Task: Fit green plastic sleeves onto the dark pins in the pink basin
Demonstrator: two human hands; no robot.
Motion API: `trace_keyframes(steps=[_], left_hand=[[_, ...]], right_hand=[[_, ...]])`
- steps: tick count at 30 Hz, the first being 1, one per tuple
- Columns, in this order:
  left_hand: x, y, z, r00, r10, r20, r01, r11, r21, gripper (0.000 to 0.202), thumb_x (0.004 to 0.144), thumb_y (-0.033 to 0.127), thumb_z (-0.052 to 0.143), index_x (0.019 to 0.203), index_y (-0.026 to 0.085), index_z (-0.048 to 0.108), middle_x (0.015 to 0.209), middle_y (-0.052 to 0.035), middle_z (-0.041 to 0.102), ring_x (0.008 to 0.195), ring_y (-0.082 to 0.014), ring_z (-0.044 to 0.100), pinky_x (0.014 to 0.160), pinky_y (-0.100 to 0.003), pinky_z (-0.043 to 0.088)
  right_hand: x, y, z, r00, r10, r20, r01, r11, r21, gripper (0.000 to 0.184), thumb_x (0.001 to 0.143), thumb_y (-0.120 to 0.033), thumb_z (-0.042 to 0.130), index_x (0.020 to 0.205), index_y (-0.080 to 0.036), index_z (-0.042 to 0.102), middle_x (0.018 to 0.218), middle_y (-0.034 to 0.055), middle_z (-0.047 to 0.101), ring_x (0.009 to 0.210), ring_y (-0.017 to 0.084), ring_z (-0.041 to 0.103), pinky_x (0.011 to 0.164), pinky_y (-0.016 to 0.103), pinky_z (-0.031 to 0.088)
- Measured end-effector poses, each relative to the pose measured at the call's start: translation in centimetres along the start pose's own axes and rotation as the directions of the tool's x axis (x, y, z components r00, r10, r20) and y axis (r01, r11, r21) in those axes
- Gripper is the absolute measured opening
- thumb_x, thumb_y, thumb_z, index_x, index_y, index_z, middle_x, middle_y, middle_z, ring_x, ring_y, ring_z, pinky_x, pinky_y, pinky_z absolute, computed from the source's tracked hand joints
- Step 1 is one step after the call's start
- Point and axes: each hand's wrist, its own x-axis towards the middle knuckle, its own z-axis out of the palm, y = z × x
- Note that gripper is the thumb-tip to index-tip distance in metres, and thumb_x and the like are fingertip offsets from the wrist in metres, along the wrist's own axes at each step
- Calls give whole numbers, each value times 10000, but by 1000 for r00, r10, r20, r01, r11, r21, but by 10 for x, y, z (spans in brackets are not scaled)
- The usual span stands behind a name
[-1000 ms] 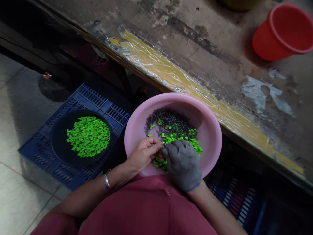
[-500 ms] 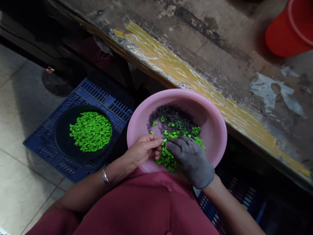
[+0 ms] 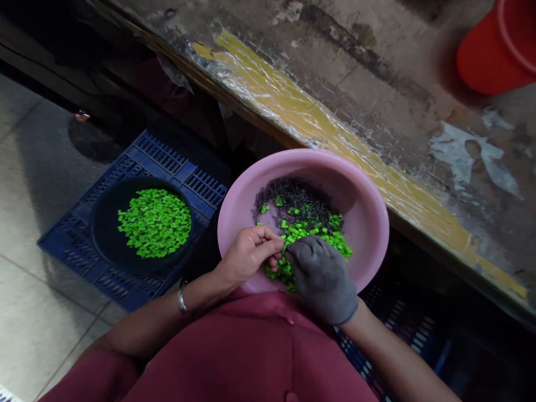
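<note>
My bare left hand (image 3: 254, 252) is over the near left part of a pink basin (image 3: 372, 245), thumb and forefinger pinched on a small green plastic piece, mostly hidden by the fingers. Close against those fingertips is my right hand (image 3: 324, 282) in a grey glove, its fingers bent together. Whatever the gloved fingertips hold is hidden. Beneath both hands lies a heap of small green plastic pieces (image 3: 339, 243). Behind them in the basin spreads a pile of thin dark pin-like parts (image 3: 293, 192), with a few green pieces scattered on it.
To the left, a dark round basin (image 3: 103, 229) of green pieces (image 3: 154, 223) rests on a blue slatted crate (image 3: 62, 240). A worn workbench (image 3: 377, 106) with a yellow taped edge (image 3: 293, 111) runs diagonally beyond the pink basin. A red bucket (image 3: 486, 61) stands on it.
My gloved right hand has shifted slightly left and down, its fingertips bent more closely in against the left fingertips. My left hand stays pinched in nearly the same place.
</note>
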Motion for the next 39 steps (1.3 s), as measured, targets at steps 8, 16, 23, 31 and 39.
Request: trace_keyframes(steps=[8, 16, 23, 31, 39], left_hand=[[-7, 6, -3, 981, 176, 77, -188, 965, 186, 74, 747, 189, 653, 728, 132, 610, 631, 6, 600, 496, -88, 572, 477, -197, 456], [-26, 5, -19, 927, 368, 71, -373, 885, 280, 59, 812, 144, 598, 755, 153, 608, 681, 0, 601, 566, -99, 567, 538, -226, 475], [-78, 49, -82, 809, 577, -110, -307, 575, 758, 64, 803, 137, 625, 805, 202, 625, 787, 12, 631, 769, -138, 597, 699, -260, 477], [-101, 66, -113, 601, 799, 18, 17, -35, 999, 142, 780, 193, 644, 912, 222, 688, 856, -11, 637, 802, -188, 604, 728, -314, 474], [-19, 28, -17, 866, 169, 470, -435, -209, 876, 210, 887, 90, 436, 933, 109, 640, 917, -124, 617, 909, -247, 528, 788, -373, 432]], right_hand=[[3, 11, -8, 922, 250, 294, -380, 721, 579, 252, 872, -338, 570, 670, -187, 589, 578, -35, 585, 522, 99, 500, 498, 215, 335], [21, -6, 0, 912, 223, 344, -406, 613, 678, 336, 829, -452, 622, 652, -176, 551, 591, -37, 551, 543, 90, 462, 504, 212, 332], [60, 11, 24, 922, 37, 387, -213, 880, 424, 164, 904, -308, 566, 873, -201, 686, 839, 7, 697, 761, 128, 622, 704, 233, 443], [81, 11, 58, 907, 137, 399, -46, 972, -230, 271, 910, -207, 485, 1048, -50, 657, 868, 217, 682, 826, 299, 644, 625, 343, 429], [77, 9, 57, 913, 137, 385, -54, 974, -218, 204, 901, -153, 471, 886, -103, 668, 852, 163, 691, 820, 240, 651, 675, 302, 436]])
